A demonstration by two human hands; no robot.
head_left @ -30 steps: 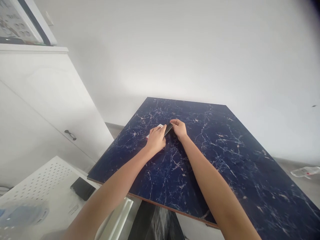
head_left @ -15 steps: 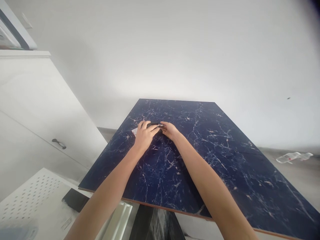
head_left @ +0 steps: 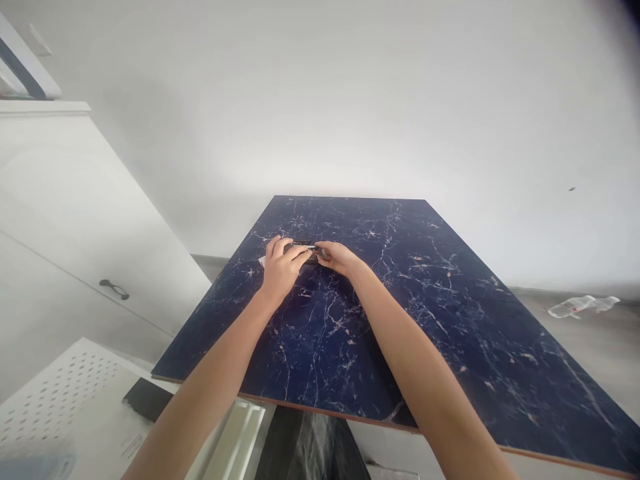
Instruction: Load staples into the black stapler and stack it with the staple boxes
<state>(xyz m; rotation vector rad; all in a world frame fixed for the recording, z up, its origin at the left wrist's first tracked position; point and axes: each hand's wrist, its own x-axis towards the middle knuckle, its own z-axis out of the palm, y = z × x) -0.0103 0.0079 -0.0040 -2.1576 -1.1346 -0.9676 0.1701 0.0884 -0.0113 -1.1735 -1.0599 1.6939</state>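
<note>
Over the far left part of the blue marbled tabletop (head_left: 330, 333), both my hands are close together at a small black flat object (head_left: 303, 243). My left hand (head_left: 281, 267) is curled over its left side, with thumb and fingers gripping it. From the right, my right hand (head_left: 337, 258) closes its fingers around a small thin thing at the object's right end; its kind is hidden by the fingers. A light streak shows between the hands. A white piece, perhaps paper (head_left: 262, 261), sticks out left of my left hand.
To the left stands a white cabinet (head_left: 90, 200) with a dark handle (head_left: 114, 289). A white perforated panel (head_left: 55, 387) and a black block (head_left: 147, 399) are at the lower left. A clear plastic bottle (head_left: 583, 306) lies on the floor at right. A pale wall (head_left: 350, 100) rises behind the table.
Both hands stay at the black object. My right hand's fingers have parted slightly from my left hand, and more of the light streak shows between them. The view has shifted slightly.
</note>
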